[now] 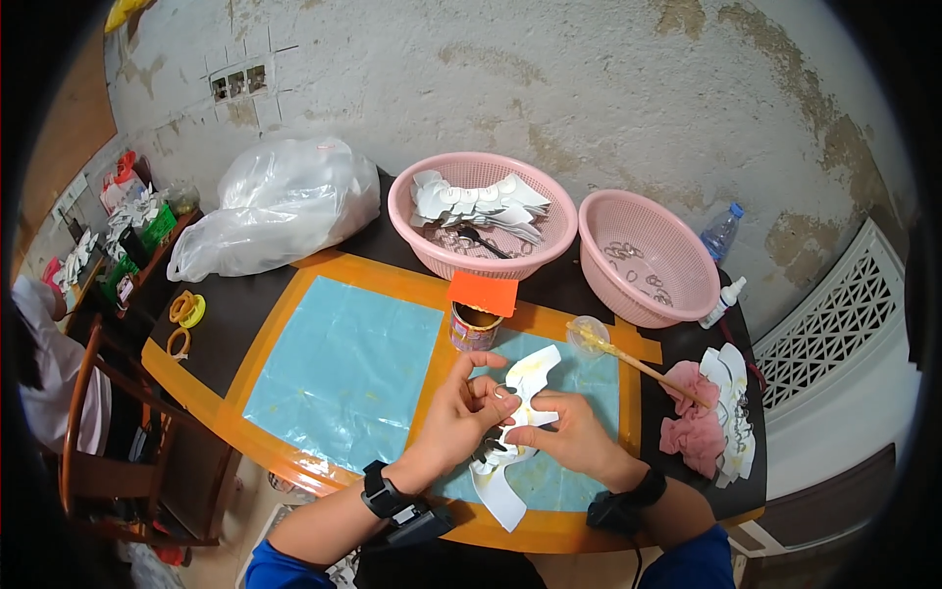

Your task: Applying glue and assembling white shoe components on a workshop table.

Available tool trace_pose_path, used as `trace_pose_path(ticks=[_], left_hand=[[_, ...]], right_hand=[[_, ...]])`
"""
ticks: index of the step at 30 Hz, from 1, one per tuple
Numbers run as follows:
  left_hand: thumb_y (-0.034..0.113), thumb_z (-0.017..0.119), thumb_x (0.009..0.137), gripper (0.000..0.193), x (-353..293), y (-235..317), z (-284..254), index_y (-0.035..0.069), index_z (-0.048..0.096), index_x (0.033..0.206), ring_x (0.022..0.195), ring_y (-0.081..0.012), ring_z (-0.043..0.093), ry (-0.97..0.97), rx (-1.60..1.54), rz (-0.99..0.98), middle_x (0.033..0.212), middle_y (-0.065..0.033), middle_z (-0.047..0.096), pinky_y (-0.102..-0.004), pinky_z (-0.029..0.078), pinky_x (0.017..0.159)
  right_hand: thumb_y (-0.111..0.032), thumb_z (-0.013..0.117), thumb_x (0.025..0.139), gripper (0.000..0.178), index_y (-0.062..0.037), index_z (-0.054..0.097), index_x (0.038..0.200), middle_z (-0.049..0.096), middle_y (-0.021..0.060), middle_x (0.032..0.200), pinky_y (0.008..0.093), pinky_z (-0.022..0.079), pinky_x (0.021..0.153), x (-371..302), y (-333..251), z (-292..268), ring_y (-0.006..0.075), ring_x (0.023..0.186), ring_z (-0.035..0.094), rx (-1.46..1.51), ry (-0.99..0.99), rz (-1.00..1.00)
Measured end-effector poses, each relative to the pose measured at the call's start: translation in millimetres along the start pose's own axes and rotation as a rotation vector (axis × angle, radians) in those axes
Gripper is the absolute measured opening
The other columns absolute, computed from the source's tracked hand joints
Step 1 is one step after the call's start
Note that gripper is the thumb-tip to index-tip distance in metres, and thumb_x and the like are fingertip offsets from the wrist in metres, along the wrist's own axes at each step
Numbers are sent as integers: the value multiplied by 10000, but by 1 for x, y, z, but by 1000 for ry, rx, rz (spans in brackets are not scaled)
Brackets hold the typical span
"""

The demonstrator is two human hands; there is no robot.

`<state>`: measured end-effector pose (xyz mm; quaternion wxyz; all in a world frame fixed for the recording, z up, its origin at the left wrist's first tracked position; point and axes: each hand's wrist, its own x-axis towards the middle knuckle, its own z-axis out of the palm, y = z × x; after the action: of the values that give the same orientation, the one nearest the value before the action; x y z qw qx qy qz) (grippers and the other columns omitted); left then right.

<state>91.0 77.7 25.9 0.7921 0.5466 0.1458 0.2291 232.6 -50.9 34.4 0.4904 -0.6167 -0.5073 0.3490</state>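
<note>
The white piece (530, 416) was held above the blue sheet (599, 388) on the table (235, 329). The right hand (581, 439) was clamped on its three o'clock side; at nine o'clock the left hand (461, 420) had thumb and fingers bunched against it, though I couldn't tell whether they gripped. From the piece, the can (475, 335) stood at eleven, the stick (643, 367) lay at two and the cloth (691, 437) at three.

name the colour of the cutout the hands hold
The cutout is mostly white with yellowish marks, clearest in the head view.
</note>
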Motion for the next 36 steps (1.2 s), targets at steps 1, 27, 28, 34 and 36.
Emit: trace_pose_path(ticks=[1, 27, 28, 34, 36], left_hand=[[10, 676, 910, 419, 1, -1, -3, 35, 449, 1261, 781, -77, 607, -22, -113, -91, 863, -11, 605, -229, 492, 693], [45, 716, 892, 538, 1, 0, -4, 60, 404, 1331, 917, -117, 628, 9, -141, -190, 1033, -47, 629, -248, 509, 809], [45, 716, 892, 538, 1, 1, -4, 60, 404, 1331, 917, -117, 628, 6, -139, -193, 1033, -47, 629, -248, 509, 809], [-3, 710, 876, 536, 5, -2, -3, 56, 410, 1316, 847, -89, 641, -4, -141, -162, 979, -20, 649, -225, 521, 758], [-19, 705, 874, 561, 5, 1, 3, 36, 370, 1321, 887, -103, 634, 29, -137, -131, 966, -28, 603, -240, 517, 762]], right_hand=[[-147, 785, 836, 253, 36, 691, 984, 673, 29, 894, 254, 471, 661, 0, 1, 0, 76, 763, 585, -131, 0, -121], [-148, 682, 942, 186, -6, 631, 1050, 651, 0, 923, 219, 493, 684, 8, 11, -8, 49, 826, 603, 271, 30, 75], [-141, 688, 936, 183, -7, 628, 1044, 648, 8, 925, 218, 494, 689, 8, 9, -9, 50, 831, 603, 324, 57, 33], [-122, 759, 871, 249, -2, 618, 1039, 667, 23, 917, 212, 497, 699, 6, 5, -14, 52, 816, 614, 296, -1, 93], [-88, 774, 850, 253, 0, 616, 1025, 670, 20, 917, 209, 499, 709, 6, 1, -12, 57, 816, 619, 183, -60, 193]])
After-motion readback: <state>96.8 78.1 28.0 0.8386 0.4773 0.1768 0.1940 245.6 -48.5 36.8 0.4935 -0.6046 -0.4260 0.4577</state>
